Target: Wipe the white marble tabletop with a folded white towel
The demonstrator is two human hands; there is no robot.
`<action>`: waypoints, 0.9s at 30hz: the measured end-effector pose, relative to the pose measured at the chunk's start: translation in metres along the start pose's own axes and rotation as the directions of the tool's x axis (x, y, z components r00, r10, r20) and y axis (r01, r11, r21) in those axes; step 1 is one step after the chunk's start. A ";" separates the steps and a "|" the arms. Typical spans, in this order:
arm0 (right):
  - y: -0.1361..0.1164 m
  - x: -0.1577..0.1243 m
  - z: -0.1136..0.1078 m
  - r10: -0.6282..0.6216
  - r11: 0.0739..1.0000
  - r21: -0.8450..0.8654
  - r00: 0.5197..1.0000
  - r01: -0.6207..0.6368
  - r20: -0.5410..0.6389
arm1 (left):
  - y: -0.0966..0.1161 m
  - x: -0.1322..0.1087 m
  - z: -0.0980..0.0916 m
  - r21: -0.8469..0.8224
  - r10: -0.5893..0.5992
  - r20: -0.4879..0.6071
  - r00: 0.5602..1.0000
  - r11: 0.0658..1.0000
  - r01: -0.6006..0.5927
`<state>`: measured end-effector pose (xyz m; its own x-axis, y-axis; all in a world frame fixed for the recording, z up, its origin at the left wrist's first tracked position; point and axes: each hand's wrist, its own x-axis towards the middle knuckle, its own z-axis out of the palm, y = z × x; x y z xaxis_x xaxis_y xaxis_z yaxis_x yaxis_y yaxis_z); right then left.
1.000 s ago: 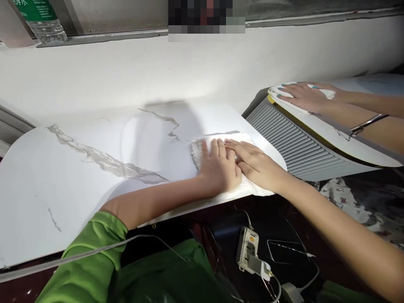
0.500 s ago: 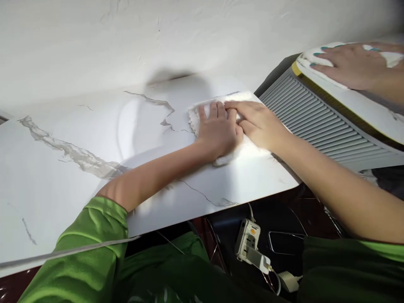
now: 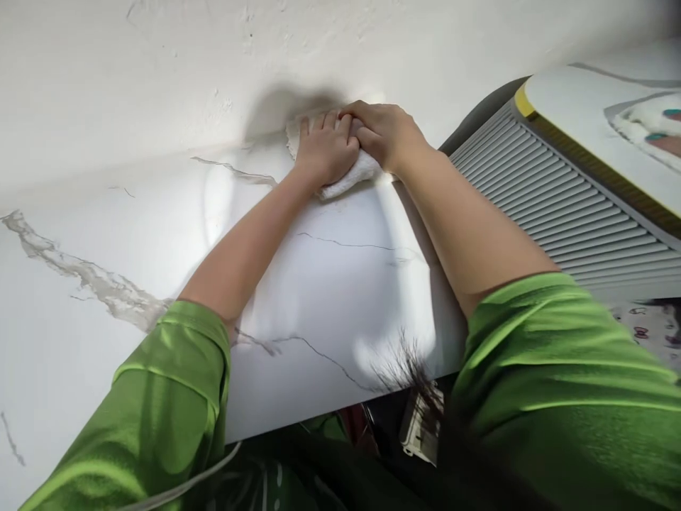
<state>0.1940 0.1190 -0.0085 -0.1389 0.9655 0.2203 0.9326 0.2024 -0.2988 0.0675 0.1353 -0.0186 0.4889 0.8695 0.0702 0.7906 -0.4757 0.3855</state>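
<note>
A white cloth lies bunched at the far edge of a white marble-patterned tabletop, close against the wall. My left hand is on top of it, gripping and pressing it down with the fingers pointing away from me. Right beside it, my right hand curls over the cloth's right part, touching my left hand. Some of my right fingertips are hidden. Both forearms come out of green sleeves and reach forward over the tabletop.
A white wall rises behind the tabletop. To the right stands a ribbed grey unit with a white top. On that top another person's fingers rest on a white cloth. A power strip lies below the near edge, partly behind hair.
Both my hands have pushed the cloth away from me and leftward, up to the wall. My view has shifted. The other person's hand has moved right, mostly out of view.
</note>
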 end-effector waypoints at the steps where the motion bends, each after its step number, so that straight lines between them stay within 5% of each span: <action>1: -0.001 -0.002 0.000 -0.030 1.000 -0.011 1.000 0.029 -0.005 | 0.000 -0.003 0.000 0.010 -0.006 0.002 1.000 1.000 0.006; 8: -0.027 -0.049 0.006 -0.204 0.979 -0.040 0.978 0.202 -0.051 | 0.003 -0.068 -0.010 0.099 0.041 -0.029 0.999 0.994 -0.037; 21: -0.149 -0.239 -0.002 -0.284 0.958 0.024 0.954 0.287 -0.097 | 0.031 -0.294 -0.035 0.197 0.111 0.042 0.993 0.973 -0.117; 24: -0.161 -0.251 -0.001 -0.298 0.953 0.032 0.950 0.302 -0.097 | 0.032 -0.314 -0.035 0.203 0.096 0.028 0.995 0.974 -0.100; 27: -0.163 -0.236 0.002 -0.298 0.953 0.033 0.949 0.302 -0.101 | 0.026 -0.305 -0.037 0.211 0.083 0.026 0.996 0.974 -0.087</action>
<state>0.0739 -0.1413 -0.0140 -0.3759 0.8398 0.3917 0.8357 0.4899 -0.2484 -0.0750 -0.1372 0.0038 0.5626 0.8231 0.0776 0.8052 -0.5668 0.1747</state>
